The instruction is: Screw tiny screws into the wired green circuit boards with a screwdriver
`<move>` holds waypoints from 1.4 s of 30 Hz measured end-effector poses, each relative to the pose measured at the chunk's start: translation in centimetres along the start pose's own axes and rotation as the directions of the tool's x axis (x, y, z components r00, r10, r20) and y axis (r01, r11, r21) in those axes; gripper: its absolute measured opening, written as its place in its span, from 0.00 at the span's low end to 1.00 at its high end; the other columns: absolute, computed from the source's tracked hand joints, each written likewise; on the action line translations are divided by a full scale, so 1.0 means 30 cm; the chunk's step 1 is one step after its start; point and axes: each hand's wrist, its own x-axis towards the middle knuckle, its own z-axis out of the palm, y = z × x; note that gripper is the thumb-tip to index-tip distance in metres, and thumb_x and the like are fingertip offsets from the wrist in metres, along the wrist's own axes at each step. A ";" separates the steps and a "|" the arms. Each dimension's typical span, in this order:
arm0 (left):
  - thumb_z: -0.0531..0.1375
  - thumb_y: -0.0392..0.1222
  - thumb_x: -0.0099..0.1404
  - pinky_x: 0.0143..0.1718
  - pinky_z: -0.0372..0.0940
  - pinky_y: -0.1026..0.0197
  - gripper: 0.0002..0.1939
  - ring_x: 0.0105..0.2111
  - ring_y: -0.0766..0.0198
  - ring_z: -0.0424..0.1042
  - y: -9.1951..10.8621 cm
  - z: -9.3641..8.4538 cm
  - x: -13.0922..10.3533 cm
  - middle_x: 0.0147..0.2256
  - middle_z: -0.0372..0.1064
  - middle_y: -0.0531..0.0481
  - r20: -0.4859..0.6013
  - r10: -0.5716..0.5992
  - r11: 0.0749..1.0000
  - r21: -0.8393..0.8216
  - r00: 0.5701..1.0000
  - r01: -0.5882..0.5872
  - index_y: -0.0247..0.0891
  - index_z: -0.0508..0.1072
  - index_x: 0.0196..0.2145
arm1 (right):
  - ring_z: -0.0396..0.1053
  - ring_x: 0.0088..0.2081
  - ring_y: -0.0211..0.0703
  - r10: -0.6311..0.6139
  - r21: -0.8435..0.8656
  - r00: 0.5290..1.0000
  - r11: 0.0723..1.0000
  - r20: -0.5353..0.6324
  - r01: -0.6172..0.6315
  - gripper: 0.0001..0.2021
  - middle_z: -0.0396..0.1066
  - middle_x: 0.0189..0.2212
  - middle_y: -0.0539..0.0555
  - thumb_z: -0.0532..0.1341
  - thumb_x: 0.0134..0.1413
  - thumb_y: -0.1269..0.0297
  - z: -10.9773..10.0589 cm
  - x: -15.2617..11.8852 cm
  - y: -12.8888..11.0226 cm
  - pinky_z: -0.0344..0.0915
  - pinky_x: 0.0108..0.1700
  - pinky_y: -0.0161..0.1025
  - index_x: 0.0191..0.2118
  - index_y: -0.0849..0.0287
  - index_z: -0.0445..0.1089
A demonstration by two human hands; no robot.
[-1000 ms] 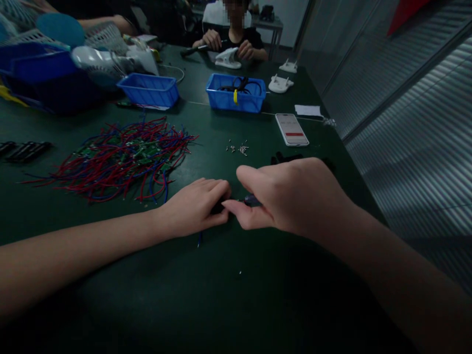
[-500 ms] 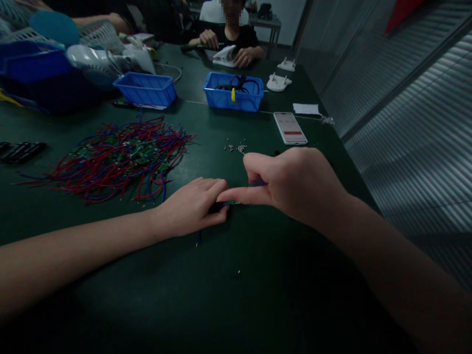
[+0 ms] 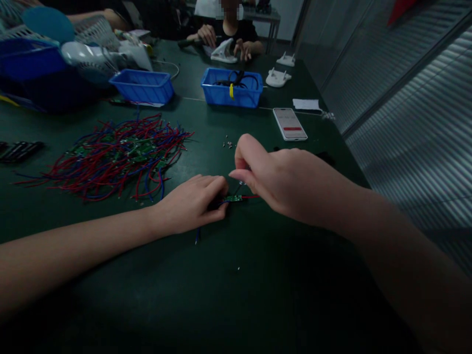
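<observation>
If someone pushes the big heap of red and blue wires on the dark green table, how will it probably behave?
The heap of thin red and blue wires probably behaves floppy: strands curve loosely and stray ends splay over the dark green table. It likely drags as one tangled clump, since the wires cross and small green boards sit among them. It looks light for its spread and unlikely to roll.

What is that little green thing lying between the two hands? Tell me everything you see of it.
The small green circuit board is a narrow flat strip with tiny parts on top, too small to make out. It lies flat on the dark green table. A red wire runs from its right end and a blue wire shows below the left hand, whose fingertips press its left end. The right hand pinches a thin dark tool just above it.
</observation>
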 end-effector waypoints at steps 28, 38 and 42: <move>0.52 0.45 0.65 0.41 0.61 0.54 0.08 0.36 0.59 0.67 0.002 -0.004 0.002 0.34 0.66 0.49 0.040 -0.017 1.000 0.006 0.999 0.017 0.38 0.64 0.37 | 0.57 0.20 0.35 0.133 -0.163 0.979 0.974 -0.156 -0.159 0.25 0.64 0.20 0.50 0.44 0.60 0.42 0.021 -0.001 -0.008 0.39 0.25 0.35 0.35 0.57 0.67; 0.53 0.44 0.65 0.37 0.60 0.57 0.07 0.33 0.62 0.66 -0.002 0.004 -0.003 0.33 0.65 0.51 -0.004 -0.001 1.000 -0.006 1.000 0.001 0.38 0.62 0.37 | 0.57 0.20 0.33 0.009 0.073 1.000 0.997 0.010 -0.010 0.16 0.67 0.24 0.49 0.43 0.66 0.57 -0.005 0.002 -0.003 0.43 0.24 0.33 0.49 0.59 0.60; 0.52 0.45 0.65 0.38 0.60 0.56 0.08 0.34 0.61 0.66 -0.002 0.004 -0.001 0.33 0.65 0.51 -0.004 -0.005 1.000 0.009 1.000 0.005 0.38 0.63 0.37 | 0.55 0.19 0.33 0.048 -0.143 0.995 0.988 -0.082 -0.059 0.22 0.64 0.20 0.49 0.46 0.62 0.45 0.008 0.001 -0.001 0.42 0.25 0.33 0.40 0.57 0.67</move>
